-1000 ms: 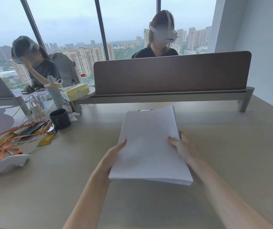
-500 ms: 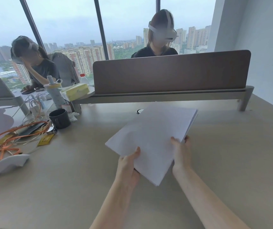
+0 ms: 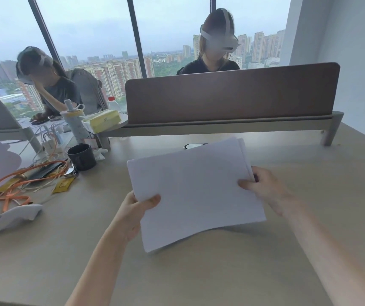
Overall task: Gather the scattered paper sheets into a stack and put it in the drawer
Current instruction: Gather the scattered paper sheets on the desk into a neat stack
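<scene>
turned flatter since before, paper stack [image 3: 196, 191] sits clamped between left grip [image 3: 136, 209] and right grip [image 3: 263, 187].

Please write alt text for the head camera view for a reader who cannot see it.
Both hands hold a stack of white paper above a beige desk, left hand at its near-left corner, right hand at its right edge. A black mug and orange cable lie left.

Plain white paper stack [image 3: 196, 188] against a beige desk [image 3: 287, 250]. Brown divider panel [image 3: 232, 93] at the far side. Far left: a black mug [image 3: 81, 156], orange cable [image 3: 11, 188], pale yellow tissue pack [image 3: 104, 120].
</scene>
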